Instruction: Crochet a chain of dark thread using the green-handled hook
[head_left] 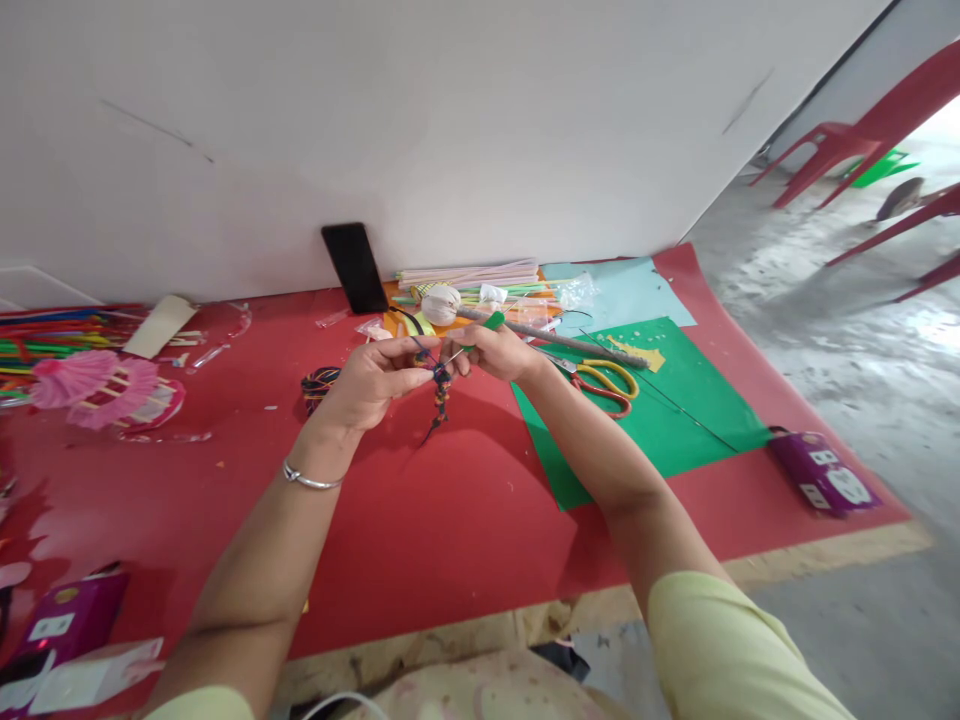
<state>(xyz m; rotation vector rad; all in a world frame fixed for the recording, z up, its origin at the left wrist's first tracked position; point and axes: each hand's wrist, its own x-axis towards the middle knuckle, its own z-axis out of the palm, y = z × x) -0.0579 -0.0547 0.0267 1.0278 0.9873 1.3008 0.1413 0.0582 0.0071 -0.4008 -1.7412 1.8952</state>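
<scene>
Just above the red sheet point(420, 520), in the air between my two hands, hangs the little multicoloured thread piece point(440, 392), a knotted dangling bit of dark blue, red and yellow strands; my left hand point(373, 380) pinches its top between thumb and fingertips, the other fingers curled in, and my right hand point(495, 352) is closed around a thin wire point(453, 355) and something green point(493, 321), thumb and forefinger pressed together right beside the piece. I judge I am midway through winding or tying the strands onto the wire, and the next move calls for a steady pinch on the left while the right draws the strand tight without letting the knot slip. On the sheet behind the piece lies a small bundle of coloured thread point(319, 384); to the right of my hands, on the green paper point(660, 420), sit the yellow-handled scissors point(609, 382) and a long grey stick point(555, 340); further back against the wall leans a black phone point(355, 267)
</scene>
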